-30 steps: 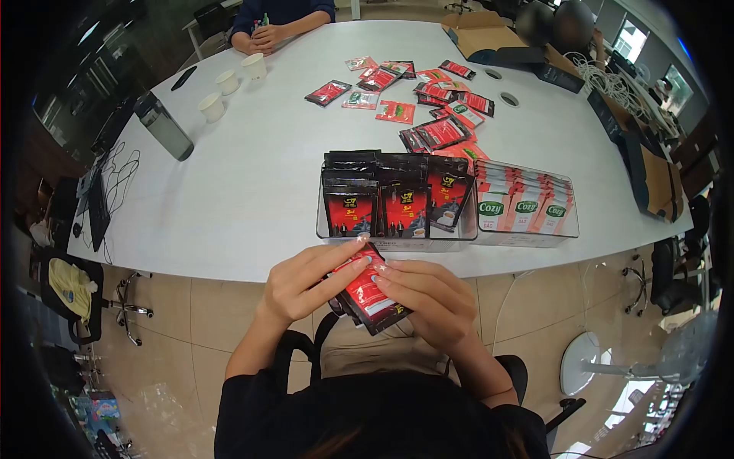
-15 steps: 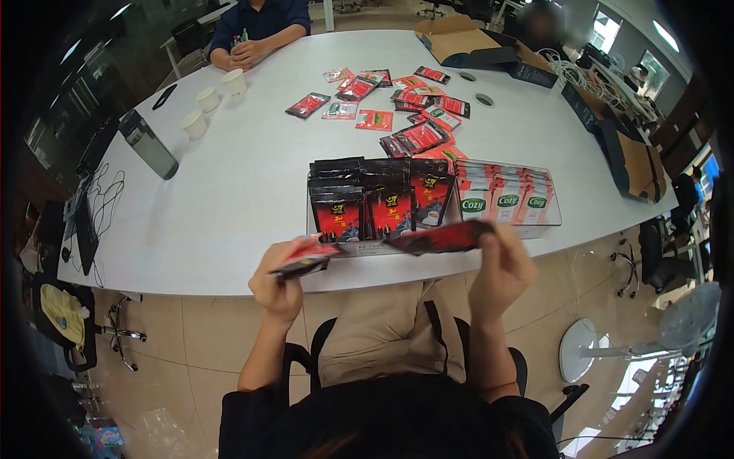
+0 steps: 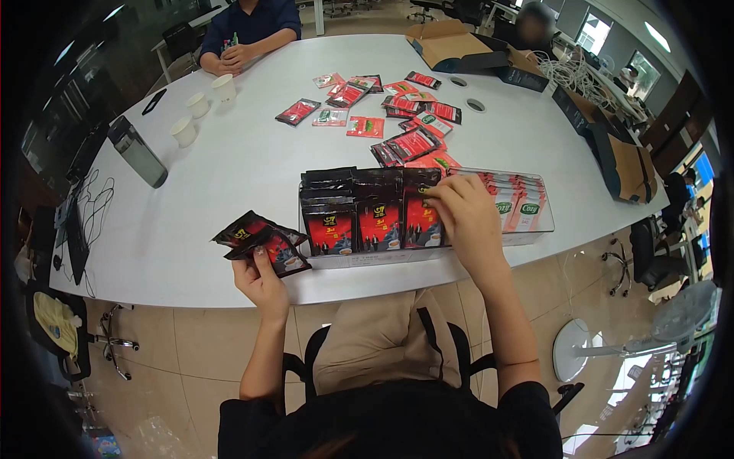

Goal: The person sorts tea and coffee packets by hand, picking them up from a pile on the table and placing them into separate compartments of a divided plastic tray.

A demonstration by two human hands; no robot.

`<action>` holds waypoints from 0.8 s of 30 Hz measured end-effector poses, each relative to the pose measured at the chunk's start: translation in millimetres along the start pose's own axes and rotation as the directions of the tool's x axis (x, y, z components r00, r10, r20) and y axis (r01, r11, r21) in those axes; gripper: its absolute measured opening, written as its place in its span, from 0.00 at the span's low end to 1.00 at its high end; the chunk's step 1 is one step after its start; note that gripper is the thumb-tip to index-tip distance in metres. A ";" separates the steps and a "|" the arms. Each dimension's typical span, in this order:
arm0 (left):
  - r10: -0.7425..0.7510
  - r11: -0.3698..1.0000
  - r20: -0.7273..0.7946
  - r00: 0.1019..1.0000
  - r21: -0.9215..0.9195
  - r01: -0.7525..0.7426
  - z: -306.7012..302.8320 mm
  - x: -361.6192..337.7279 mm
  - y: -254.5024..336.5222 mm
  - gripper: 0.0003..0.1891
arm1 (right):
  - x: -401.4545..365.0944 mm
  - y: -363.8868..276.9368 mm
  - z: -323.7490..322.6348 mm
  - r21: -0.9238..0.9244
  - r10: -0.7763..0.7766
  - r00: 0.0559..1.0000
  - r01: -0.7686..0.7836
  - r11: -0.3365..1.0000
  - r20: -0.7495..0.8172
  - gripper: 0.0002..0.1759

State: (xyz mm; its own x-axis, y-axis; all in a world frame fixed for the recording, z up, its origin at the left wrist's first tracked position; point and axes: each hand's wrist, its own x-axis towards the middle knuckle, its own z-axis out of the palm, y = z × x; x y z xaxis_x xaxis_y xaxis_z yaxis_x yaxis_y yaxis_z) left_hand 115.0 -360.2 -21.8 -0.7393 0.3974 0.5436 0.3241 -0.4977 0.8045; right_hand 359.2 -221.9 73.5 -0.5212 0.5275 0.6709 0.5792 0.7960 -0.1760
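Note:
My left hand point(image 3: 261, 286) grips a few black-and-red coffee sachets point(image 3: 256, 232), fanned out above the table left of the clear box point(image 3: 428, 255). My right hand point(image 3: 468, 214) has its fingers closed on the top of a coffee sachet point(image 3: 422, 222) in the box's third column. Two more columns of upright coffee sachets point(image 3: 330, 229) fill the box's left part. Pink-and-white Cozy sachets point(image 3: 527, 208) stand in its right part, some of them hidden behind my right hand.
Loose red, black and pink sachets point(image 3: 413, 144) are scattered beyond the box. A bottle point(image 3: 138, 151) and paper cups point(image 3: 183, 131) stand at the left. Opened cardboard boxes point(image 3: 451, 47) lie far right. Two people sit across the table point(image 3: 222, 176).
My right hand has carried a coffee sachet forward from the table's front edge to the box's third column. My left hand has turned its sachets face up and shifted slightly left.

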 end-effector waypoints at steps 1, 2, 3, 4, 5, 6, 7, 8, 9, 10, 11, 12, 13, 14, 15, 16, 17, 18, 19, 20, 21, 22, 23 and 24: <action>0.005 1.000 0.007 1.000 0.003 -0.005 1.2 0.0 3.0 0.10 | 0.6 1.0 0.2 -0.012 -0.019 1.000 0.019 1.000 0.008 0.07; 0.010 1.000 0.011 1.000 0.004 -0.010 2.1 0.2 4.3 0.10 | 1.8 1.8 -0.7 -0.025 -0.041 0.999 0.041 0.999 0.017 0.07; 0.002 1.000 0.021 1.000 -0.003 -0.002 2.0 0.3 4.2 0.10 | 3.2 2.2 -1.7 -0.038 -0.062 0.998 0.063 0.997 0.028 0.07; -0.008 1.000 0.032 0.999 -0.008 0.008 1.2 0.1 4.0 0.10 | 4.2 1.7 -2.4 -0.082 -0.079 0.997 0.080 0.993 0.024 0.07; -0.018 1.000 0.042 0.999 -0.013 0.019 0.1 -0.2 3.5 0.10 | 5.4 0.8 -3.2 -0.126 -0.095 0.995 0.097 0.987 0.021 0.07; -0.025 0.999 0.048 0.999 -0.020 0.026 -1.1 -0.8 2.7 0.11 | 6.6 -0.6 -4.4 -0.169 -0.112 0.994 0.113 0.979 0.018 0.07; -0.029 0.999 0.054 0.998 -0.028 0.031 -2.4 -0.9 1.9 0.11 | 8.1 -4.0 -5.6 -0.138 -0.114 0.993 0.112 0.984 -0.010 0.07; -0.032 0.999 0.060 0.998 -0.037 0.034 -3.7 -0.9 1.2 0.11 | 9.3 -9.2 -6.8 -0.107 -0.116 0.992 0.111 0.988 -0.039 0.07; -0.033 0.999 0.056 0.998 -0.032 0.035 -4.2 -1.5 1.4 0.11 | 10.0 -12.6 -8.2 -0.078 -0.121 0.990 0.115 0.990 -0.069 0.08; -0.030 0.999 0.047 0.998 -0.031 0.031 -3.3 -2.5 3.1 0.11 | 6.7 -15.4 -11.1 0.051 -0.085 0.993 0.081 0.995 0.076 0.09; -0.017 0.999 0.035 0.999 -0.038 0.018 0.3 -0.8 4.3 0.11 | 2.3 -18.0 -14.8 0.167 -0.073 0.974 0.037 0.985 0.216 0.11; -0.018 1.000 0.054 0.998 -0.011 0.019 2.4 -0.4 9.3 0.10 | 0.5 -18.4 -16.3 0.275 -0.077 0.932 -0.025 0.961 0.355 0.14; -0.022 1.000 0.055 0.998 -0.017 0.023 2.6 -0.2 8.6 0.10 | -2.4 -17.9 -14.9 0.264 -0.097 0.897 -0.022 0.964 0.430 0.16; -0.028 0.999 0.059 0.998 -0.019 0.030 1.3 -0.7 7.8 0.10 | -6.8 -17.2 -12.0 0.256 -0.113 0.856 -0.023 0.966 0.504 0.19; -0.037 0.999 0.064 0.997 -0.019 0.038 -0.2 -1.5 7.2 0.10 | -10.0 -16.8 -9.9 0.248 -0.126 0.808 -0.026 0.968 0.576 0.22; -0.037 0.999 0.056 0.998 -0.007 0.037 -0.5 -1.8 6.7 0.10 | -8.0 -16.2 -9.7 0.215 -0.098 0.752 -0.060 0.975 0.652 0.26; -0.047 0.999 0.063 0.997 -0.006 0.048 -1.7 -2.7 8.2 0.10 | -7.8 -18.8 -10.5 0.198 -0.085 0.768 -0.055 0.979 0.634 0.25; -0.052 0.999 0.066 0.996 -0.013 0.053 -0.6 -2.2 9.6 0.10 | -5.5 -20.9 -11.7 0.176 -0.076 0.787 -0.042 0.984 0.612 0.25; -0.055 0.998 0.068 0.996 -0.022 0.056 0.9 -1.4 10.1 0.10 | -3.1 -21.8 -12.0 0.152 -0.067 0.806 -0.029 0.988 0.589 0.24; -0.051 0.998 0.072 0.996 -0.023 0.053 1.3 -1.1 10.1 0.10 | -1.8 -22.0 -11.2 0.127 -0.072 0.797 -0.007 0.992 0.600 0.27; -0.047 0.999 0.075 0.996 -0.023 0.049 1.6 -0.9 10.1 0.10 | -1.3 -23.5 -10.1 0.105 -0.061 0.808 -0.001 0.995 0.586 0.27; -0.044 0.999 0.079 0.996 -0.022 0.046 1.4 -1.0 10.1 0.11 | -1.2 -25.8 -8.7 0.083 -0.050 0.818 0.003 0.997 0.573 0.27; -0.050 0.998 0.077 0.996 -0.024 0.052 1.1 -1.2 9.6 0.11 | -1.5 -27.3 -7.9 0.062 -0.039 0.829 0.006 0.998 0.558 0.28; -0.056 0.998 0.075 0.996 -0.026 0.058 1.0 -1.2 8.9 0.11 | -1.6 -28.1 -7.9 0.060 -0.034 0.817 -0.001 0.998 0.575 0.28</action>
State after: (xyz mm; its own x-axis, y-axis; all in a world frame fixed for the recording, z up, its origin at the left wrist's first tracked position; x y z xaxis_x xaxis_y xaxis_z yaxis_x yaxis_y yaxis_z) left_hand 119.3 -364.3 -15.0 -0.7097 0.4817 0.5140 0.2647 -0.4938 0.8283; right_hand 348.8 -247.5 83.0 -0.8060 0.5751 0.1400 0.5412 0.8118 -0.2193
